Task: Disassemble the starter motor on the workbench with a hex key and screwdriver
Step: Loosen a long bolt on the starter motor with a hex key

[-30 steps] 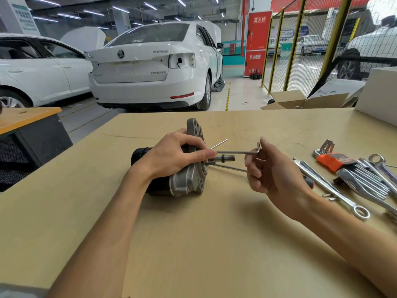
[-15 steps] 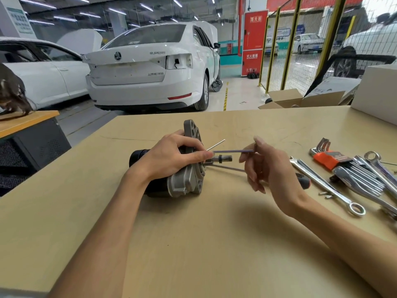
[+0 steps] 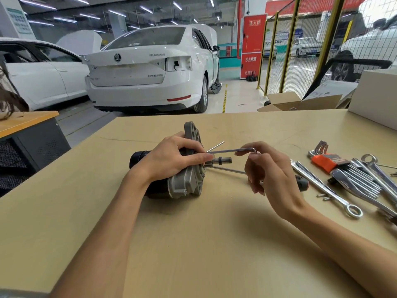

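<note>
The starter motor [image 3: 185, 186], a black cylinder with a grey cast flange, lies on its side on the workbench [image 3: 193, 244], its short shaft pointing right. My left hand [image 3: 171, 159] grips it from above, fingers curled over the flange. An L-shaped hex key [image 3: 234, 150] runs level from the flange to the right, its bent end at my right hand [image 3: 269, 175], which pinches it near the bend with thumb and forefinger. Under my right hand lies a screwdriver [image 3: 301, 183] with a black handle, its thin shaft reaching to the flange.
To the right lie an orange-holdered hex key set [image 3: 324, 162], several combination wrenches [image 3: 326, 190] and small loose screws [image 3: 323, 196]. A white box [image 3: 373, 97] stands at the back right corner. A thin loose rod [image 3: 214, 146] sticks up behind the flange.
The hex key has turned in the flange: its bent end, pointing up a second ago, now points down. My right hand shifted its fingers on it. My left hand stayed on the motor.
</note>
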Demonstrator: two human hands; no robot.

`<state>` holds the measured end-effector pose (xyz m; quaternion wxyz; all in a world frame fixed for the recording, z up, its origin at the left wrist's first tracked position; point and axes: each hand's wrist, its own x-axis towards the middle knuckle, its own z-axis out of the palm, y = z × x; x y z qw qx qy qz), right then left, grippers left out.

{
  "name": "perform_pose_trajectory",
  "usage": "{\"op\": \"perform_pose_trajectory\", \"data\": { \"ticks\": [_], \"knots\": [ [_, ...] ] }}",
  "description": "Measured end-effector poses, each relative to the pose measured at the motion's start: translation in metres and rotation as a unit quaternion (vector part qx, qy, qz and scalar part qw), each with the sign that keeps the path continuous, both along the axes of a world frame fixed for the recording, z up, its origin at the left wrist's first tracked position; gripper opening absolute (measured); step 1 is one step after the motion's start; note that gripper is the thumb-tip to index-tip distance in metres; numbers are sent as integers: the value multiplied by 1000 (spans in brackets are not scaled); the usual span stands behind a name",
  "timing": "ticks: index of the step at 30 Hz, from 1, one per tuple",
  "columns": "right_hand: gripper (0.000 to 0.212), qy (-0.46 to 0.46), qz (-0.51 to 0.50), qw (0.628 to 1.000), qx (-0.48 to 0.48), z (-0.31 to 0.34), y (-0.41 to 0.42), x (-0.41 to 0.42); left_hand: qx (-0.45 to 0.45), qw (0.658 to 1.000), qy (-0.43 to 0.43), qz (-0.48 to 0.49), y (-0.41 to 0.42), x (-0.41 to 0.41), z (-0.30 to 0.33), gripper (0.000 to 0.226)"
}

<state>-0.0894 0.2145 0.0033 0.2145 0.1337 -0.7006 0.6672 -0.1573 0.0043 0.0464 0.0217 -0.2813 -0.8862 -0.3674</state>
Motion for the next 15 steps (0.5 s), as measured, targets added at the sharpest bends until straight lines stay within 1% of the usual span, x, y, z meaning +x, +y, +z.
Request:
{"op": "perform_pose_trajectory", "data": {
  "ticks": [2,6,8,11,12,15],
  "knots": [
    [37,-7,5,1000,-12,-1,-1,-1,3,1000,-3,1,0,0,0,26],
    [44,-35,16,999,-24,-1,-1,-3,1,1000,-3,-4,0,0,0,32],
    [39,-53,15,998,-24,-2,0,-4,4,1000,-2,-3,0,0,-1,32],
    [24,-99,12,994,-49,-1,2,-6,6,1000,2,-2,-1,-1,-1,30],
    [27,-117,18,991,-62,-1,3,-7,6,1000,3,-2,-2,-2,-1,29],
    [54,-165,51,981,-93,1,4,-8,8,1000,2,-1,-1,-2,-2,30]
  ]
}}
